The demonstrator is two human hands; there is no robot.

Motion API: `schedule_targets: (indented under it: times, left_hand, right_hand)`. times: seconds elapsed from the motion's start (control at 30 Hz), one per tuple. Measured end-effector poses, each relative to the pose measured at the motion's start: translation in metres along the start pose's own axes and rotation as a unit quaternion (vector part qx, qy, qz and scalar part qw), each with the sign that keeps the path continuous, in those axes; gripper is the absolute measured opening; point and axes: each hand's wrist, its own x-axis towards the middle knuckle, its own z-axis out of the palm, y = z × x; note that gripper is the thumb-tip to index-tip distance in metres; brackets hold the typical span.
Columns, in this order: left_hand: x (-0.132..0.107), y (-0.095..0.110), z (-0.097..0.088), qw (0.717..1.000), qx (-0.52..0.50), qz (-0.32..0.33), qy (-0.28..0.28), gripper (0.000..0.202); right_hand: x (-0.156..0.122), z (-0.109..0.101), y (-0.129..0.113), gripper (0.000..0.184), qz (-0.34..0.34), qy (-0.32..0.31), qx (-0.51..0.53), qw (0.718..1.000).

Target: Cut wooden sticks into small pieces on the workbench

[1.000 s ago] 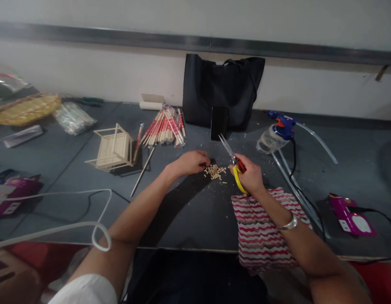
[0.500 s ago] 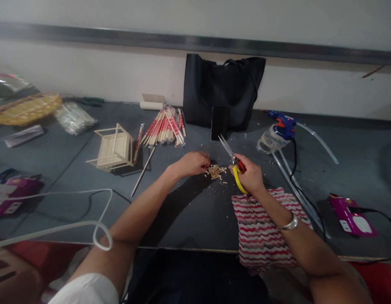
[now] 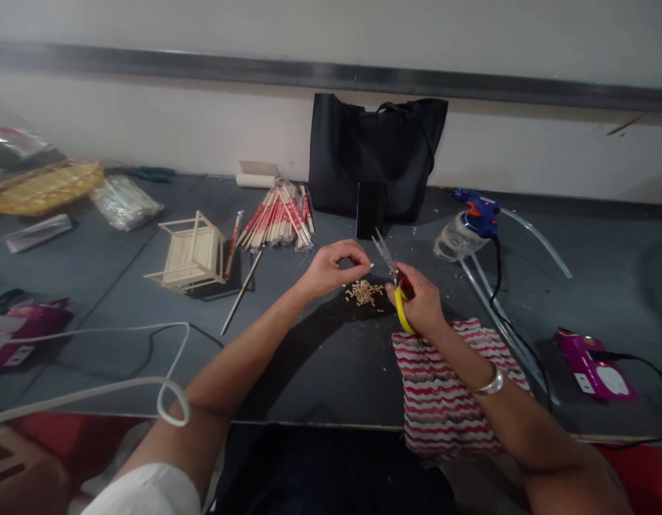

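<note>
My left hand (image 3: 333, 268) is raised a little above the grey table (image 3: 320, 357), its fingers pinched on a tiny wooden piece. My right hand (image 3: 419, 304) grips scissors (image 3: 391, 266) with yellow and red handles, their blades pointing up and left toward the left fingertips. A small heap of cut wooden bits (image 3: 364, 292) lies on the table between both hands. A red-and-white striped cloth (image 3: 443, 386) lies under my right forearm.
A bundle of wrapped chopsticks (image 3: 280, 214), a single stick (image 3: 242, 290) and a small stick-built frame (image 3: 191, 252) lie at the left. A black bag (image 3: 376, 154) and phone (image 3: 371, 209) stand behind. A blue glue gun (image 3: 478, 214) and cables are at the right.
My left hand has lifted off the table from beside the heap and now pinches a small piece next to the scissor blades. The right hand shifted slightly left.
</note>
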Motion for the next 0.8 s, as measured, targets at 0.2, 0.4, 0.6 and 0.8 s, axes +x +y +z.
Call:
schedule_targets:
  times: [0.2,0.4,0.6,0.8]
  left_hand:
    - [-0.003,0.000,0.018,0.967,-0.220,0.014,0.124,0.020]
    - [-0.005,0.002,0.028,0.954,-0.273,-0.002,0.123,0.024]
    - [-0.007,0.002,0.033,0.953,-0.274,-0.006,0.132,0.022]
    - [-0.008,-0.002,0.033,0.962,-0.238,-0.001,0.135,0.020]
  right_hand:
    - [-0.005,0.002,-0.002,0.035,-0.083,0.001,-0.013,0.996]
    - [-0.005,0.002,0.000,0.033,-0.111,0.016,-0.037,0.993]
    - [-0.007,0.002,0.002,0.033,-0.105,0.012,-0.058,0.993]
    - [-0.008,0.002,0.003,0.033,-0.101,0.008,-0.056,0.993]
